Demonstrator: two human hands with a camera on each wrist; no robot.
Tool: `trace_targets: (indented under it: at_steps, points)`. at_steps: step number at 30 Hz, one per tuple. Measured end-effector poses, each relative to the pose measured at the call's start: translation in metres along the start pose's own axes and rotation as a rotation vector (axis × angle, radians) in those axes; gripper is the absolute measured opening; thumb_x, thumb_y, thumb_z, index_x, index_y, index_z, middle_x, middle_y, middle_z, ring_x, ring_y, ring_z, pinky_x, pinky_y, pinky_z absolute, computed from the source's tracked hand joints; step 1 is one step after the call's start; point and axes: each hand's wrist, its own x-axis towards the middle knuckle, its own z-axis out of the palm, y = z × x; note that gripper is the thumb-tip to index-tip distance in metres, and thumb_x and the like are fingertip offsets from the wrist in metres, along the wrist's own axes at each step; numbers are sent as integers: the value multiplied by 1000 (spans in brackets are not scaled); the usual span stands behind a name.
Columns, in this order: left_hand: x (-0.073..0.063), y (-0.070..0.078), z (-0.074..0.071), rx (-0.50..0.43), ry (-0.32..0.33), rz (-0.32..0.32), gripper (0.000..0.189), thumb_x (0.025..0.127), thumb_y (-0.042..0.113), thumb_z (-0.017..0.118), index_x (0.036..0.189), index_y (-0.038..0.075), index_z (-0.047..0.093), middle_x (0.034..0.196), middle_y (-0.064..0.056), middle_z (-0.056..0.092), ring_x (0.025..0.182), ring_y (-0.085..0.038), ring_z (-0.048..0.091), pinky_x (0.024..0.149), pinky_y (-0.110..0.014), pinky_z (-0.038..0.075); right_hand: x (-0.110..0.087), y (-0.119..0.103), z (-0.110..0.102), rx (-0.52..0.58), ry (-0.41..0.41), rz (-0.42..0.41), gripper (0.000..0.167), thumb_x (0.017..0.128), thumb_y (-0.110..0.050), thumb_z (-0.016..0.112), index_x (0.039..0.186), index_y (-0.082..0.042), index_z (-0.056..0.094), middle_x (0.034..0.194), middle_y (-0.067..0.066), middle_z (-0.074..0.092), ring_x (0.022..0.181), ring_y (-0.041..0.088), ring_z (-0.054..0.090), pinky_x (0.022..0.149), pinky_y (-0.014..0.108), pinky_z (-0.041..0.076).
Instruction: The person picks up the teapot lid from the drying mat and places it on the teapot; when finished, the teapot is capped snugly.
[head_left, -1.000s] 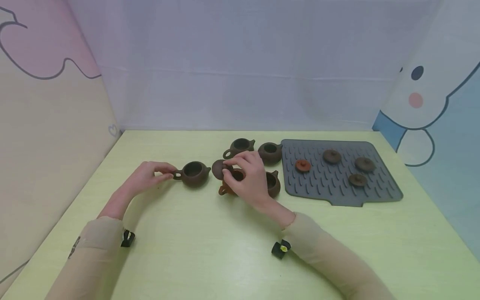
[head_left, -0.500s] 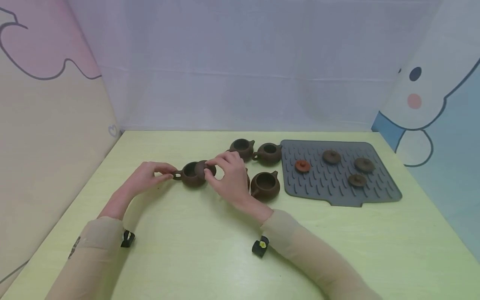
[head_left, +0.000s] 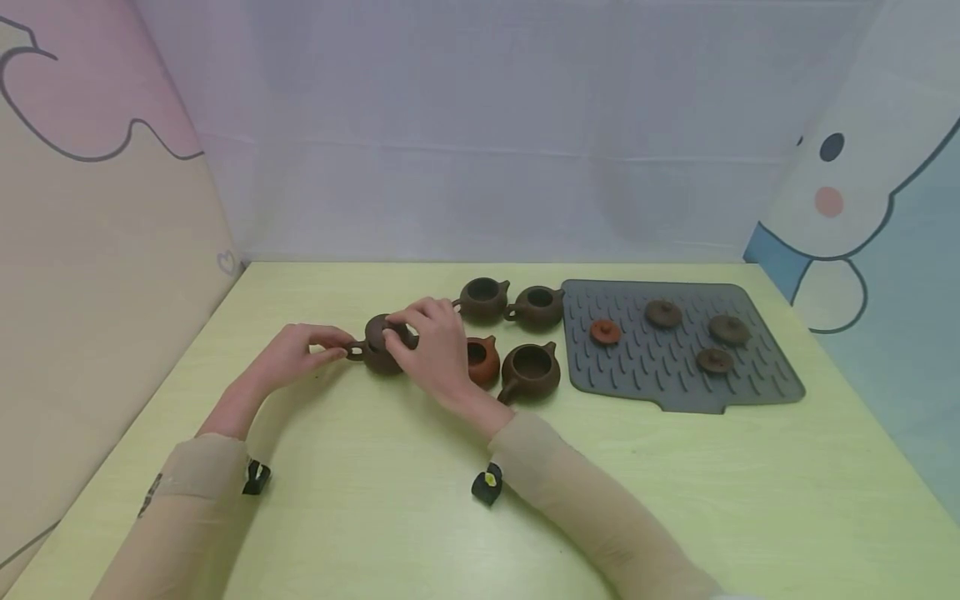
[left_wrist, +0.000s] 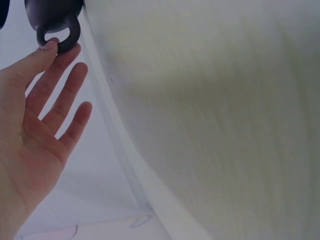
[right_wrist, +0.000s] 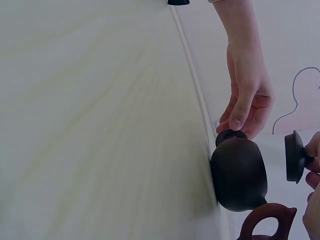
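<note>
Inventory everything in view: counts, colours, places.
Table: 1, yellowish green, foreground
Mat: 1, grey, table's right
Held teapot: 1, dark brown, leftmost
Reddish teapot: 1, russet, right of held teapot
Other teapots: 3, dark brown, two back, one front
Held lid: 1, dark brown, above held teapot
Red lid: 1, red, on mat
Dark lids: 3, brown, on mat
Backdrop: 1, lavender, behind table
Printed panels: 2, multicoloured, both sides
Sleeves: 2, beige, both forearms
Wrist devices: 2, black, by sleeves
Left hand: 1, bare, pinching teapot handle
Right hand: 1, bare, pinching held lid
</note>
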Motion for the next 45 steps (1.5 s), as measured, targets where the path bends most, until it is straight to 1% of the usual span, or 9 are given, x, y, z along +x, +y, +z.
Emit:
trace_targets:
  at_steps: [6,12,18,30,41,45]
  points:
    - [1,1,0,3,-9,-7,20,93,11,68,112,11,74,105,-10,77,101,-31,72,91,-53,52,4,-1,3,-68,-96,67,18,89,-35,72,103,-26,78,98,-5,68,93,16,57,84,35,46]
    - [1,-3,1,0,3,10,19,93,11,68,111,10,74,104,-10,77,99,-32,72,90,-53,52,7,-1,6,-143,-188,113,20,91,-41,69,106,-31,77,101,-7,68,95,14,57,85,35,46]
    - [1,-4,2,6,7,4,19,92,11,69,110,11,74,104,-9,77,99,-29,72,91,-50,52,9,-3,10,-190,-260,150,21,92,-45,67,108,-35,76,103,-9,68,99,15,57,87,36,45]
    - [1,-7,4,1,5,2,19,92,11,69,111,11,74,105,-8,77,100,-28,72,92,-49,52,13,-5,11,-222,-348,195,22,91,-46,67,109,-36,76,105,-9,70,105,17,55,90,39,41]
    - [2,-8,4,3,7,11,20,92,11,68,111,12,74,104,-8,77,100,-28,72,91,-50,52,14,-4,11,-231,-357,202,21,91,-47,68,107,-37,76,102,-9,69,102,17,55,88,38,40]
    - [1,-8,5,1,4,6,20,93,12,68,112,12,74,104,-7,77,100,-28,72,91,-51,52,14,-4,12,-236,-365,205,23,90,-48,68,109,-37,75,105,-9,69,103,16,55,88,38,40]
